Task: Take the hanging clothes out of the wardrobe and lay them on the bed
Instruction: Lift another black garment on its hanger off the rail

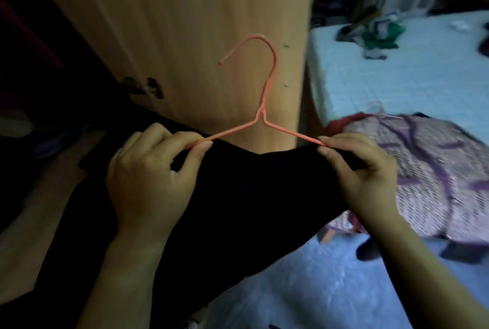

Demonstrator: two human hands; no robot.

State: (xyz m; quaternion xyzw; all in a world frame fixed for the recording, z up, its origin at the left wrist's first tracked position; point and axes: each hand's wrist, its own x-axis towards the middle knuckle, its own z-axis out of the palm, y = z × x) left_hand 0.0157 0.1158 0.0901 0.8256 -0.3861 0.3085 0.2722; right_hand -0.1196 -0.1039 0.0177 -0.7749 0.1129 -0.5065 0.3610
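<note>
A pink wire hanger (265, 96) carries a black garment (254, 191) draped over it, held out in front of the open wooden wardrobe door (190, 24). My left hand (148, 178) pinches the hanger's left arm together with the black cloth. On the other side, my right hand (362, 172) pinches the hanger's right arm and the cloth. The bed (423, 82), covered in a pale checked sheet, lies to the right.
A pink and purple patterned garment (423, 170) lies on the bed's near edge. Green and white cloth (378, 35) sits farther back on the bed. The dark wardrobe interior (39, 77) is at the left. Pale blue floor (304, 289) shows below.
</note>
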